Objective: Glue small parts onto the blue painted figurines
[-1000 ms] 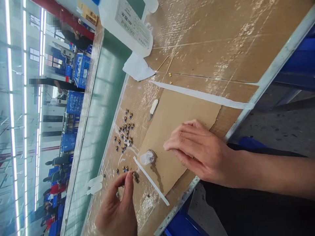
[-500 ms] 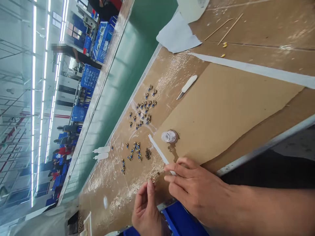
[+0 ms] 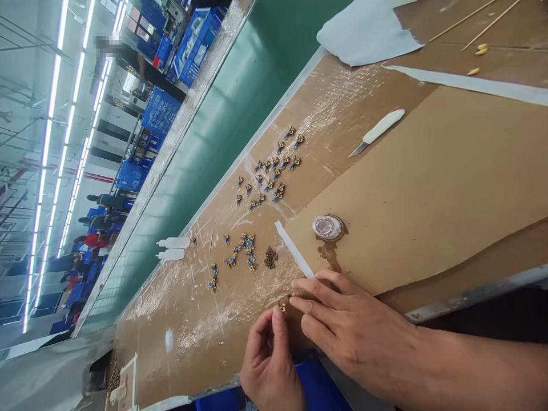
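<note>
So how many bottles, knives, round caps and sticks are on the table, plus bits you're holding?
White squeeze bottles: 2
White-handled knife: 1
Round cap: 1
Thin sticks: 2
Tiny gold bit pinched by left hand: 1
Total: 7

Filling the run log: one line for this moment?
left hand pinches small brass part | right hand flat on worktop, fingertips by white strip | blue-and-brass parts scattered

The left hand (image 3: 268, 365) pinches a small brass piece (image 3: 282, 306). The right hand (image 3: 355, 331) rests flat just beside that grip.
</note>
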